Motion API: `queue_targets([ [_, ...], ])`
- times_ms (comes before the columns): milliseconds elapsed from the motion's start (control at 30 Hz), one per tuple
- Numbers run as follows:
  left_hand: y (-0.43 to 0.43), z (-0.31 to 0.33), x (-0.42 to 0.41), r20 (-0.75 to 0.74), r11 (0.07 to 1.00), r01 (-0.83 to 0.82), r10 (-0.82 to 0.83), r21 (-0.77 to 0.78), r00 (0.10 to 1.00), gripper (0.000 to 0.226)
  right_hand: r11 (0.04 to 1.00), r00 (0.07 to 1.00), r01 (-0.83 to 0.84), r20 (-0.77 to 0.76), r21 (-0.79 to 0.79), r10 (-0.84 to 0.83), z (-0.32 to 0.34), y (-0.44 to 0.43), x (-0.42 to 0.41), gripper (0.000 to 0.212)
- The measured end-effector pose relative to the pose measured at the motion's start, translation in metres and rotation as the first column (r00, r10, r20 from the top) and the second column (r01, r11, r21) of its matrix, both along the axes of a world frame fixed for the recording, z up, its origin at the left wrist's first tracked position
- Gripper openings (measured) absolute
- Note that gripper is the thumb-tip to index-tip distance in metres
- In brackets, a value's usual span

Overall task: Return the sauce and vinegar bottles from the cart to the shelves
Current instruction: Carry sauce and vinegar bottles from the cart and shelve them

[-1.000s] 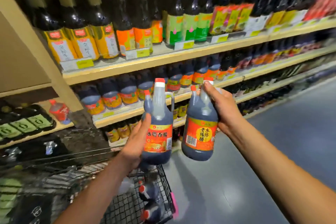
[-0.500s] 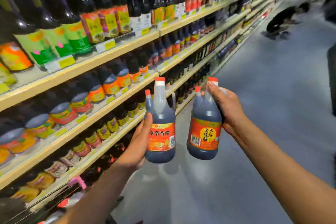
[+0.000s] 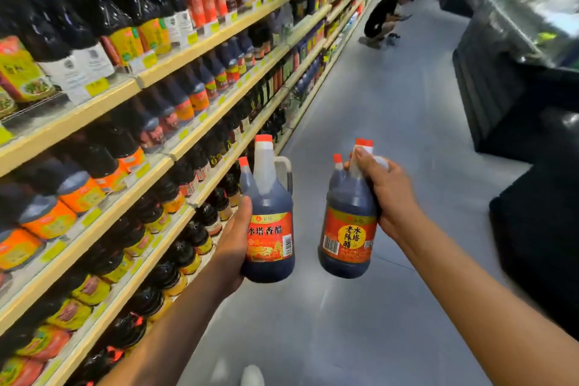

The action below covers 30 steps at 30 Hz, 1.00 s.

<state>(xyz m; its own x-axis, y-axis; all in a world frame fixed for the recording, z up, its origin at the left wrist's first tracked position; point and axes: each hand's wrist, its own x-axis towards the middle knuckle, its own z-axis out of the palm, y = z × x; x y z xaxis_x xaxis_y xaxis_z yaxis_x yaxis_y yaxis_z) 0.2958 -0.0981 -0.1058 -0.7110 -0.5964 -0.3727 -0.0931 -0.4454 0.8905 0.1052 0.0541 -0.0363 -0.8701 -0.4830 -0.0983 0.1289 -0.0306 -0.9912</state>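
Left hand (image 3: 233, 247) wraps the lower body of one vinegar jug (image 3: 271, 238) from its left side, holding it upright. Right hand (image 3: 387, 194) clenches the neck of a second vinegar jug (image 3: 347, 235), which hangs below its fingers. Both jugs sit between the hands, apart; the shelves (image 3: 78, 125) stand just beyond the left hand.

The left hand's (image 3: 233, 247) fingers are hidden behind its bottle (image 3: 270, 222); nearby shelf labels (image 3: 47, 222) are blurred, probably unreadable.
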Motion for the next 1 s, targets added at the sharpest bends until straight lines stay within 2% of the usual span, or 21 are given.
queue_targets([
  [167, -0.040, -0.012, -0.079, -0.011, 0.993, 0.104, -0.105, -0.061, 0.994, 0.069, 0.991, 0.990, 0.135, 0.029, 0.006, -0.135, -0.012, -0.015, -0.075, 0.030],
  [333, -0.084, -0.005, -0.157, -0.018, 0.951, 0.296, -0.298, -0.092, 0.954, 0.056, 0.966, 0.965, 0.260, 0.034, -0.006, -0.260, -0.013, -0.037, -0.139, 0.023],
  [533, -0.125, -0.004, -0.253, -0.023, 0.914, 0.393, -0.397, -0.099, 0.918, 0.053, 0.919, 0.918, 0.393, 0.053, 0.021, -0.394, -0.010, -0.054, -0.210, 0.023],
  [633, -0.138, -0.003, -0.304, -0.009, 0.896, 0.436, -0.438, -0.082, 0.899, 0.061, 0.906, 0.905, 0.422, 0.044, 0.033, -0.423, -0.008, -0.059, -0.249, 0.026],
  [767, -0.148, -0.003, -0.381, -0.032, 0.868, 0.481, -0.488, -0.124, 0.872, 0.088, 0.878, 0.878, 0.476, 0.037, 0.043, -0.478, -0.011, -0.064, -0.316, 0.025],
  [867, -0.153, -0.005, -0.445, -0.054, 0.864, 0.491, -0.499, -0.117, 0.865, 0.072, 0.874, 0.874, 0.483, 0.027, 0.049, -0.485, -0.015, -0.066, -0.376, 0.027],
  [967, -0.157, -0.002, -0.508, -0.039, 0.856, 0.504, -0.511, -0.115, 0.859, 0.104, 0.876, 0.877, 0.479, 0.019, 0.055, -0.480, -0.016, -0.069, -0.437, 0.028],
  [1000, -0.159, -0.001, -0.527, -0.037, 0.857, 0.502, -0.509, -0.118, 0.860, 0.105, 0.876, 0.877, 0.478, 0.017, 0.057, -0.480, -0.017, -0.071, -0.457, 0.028],
])
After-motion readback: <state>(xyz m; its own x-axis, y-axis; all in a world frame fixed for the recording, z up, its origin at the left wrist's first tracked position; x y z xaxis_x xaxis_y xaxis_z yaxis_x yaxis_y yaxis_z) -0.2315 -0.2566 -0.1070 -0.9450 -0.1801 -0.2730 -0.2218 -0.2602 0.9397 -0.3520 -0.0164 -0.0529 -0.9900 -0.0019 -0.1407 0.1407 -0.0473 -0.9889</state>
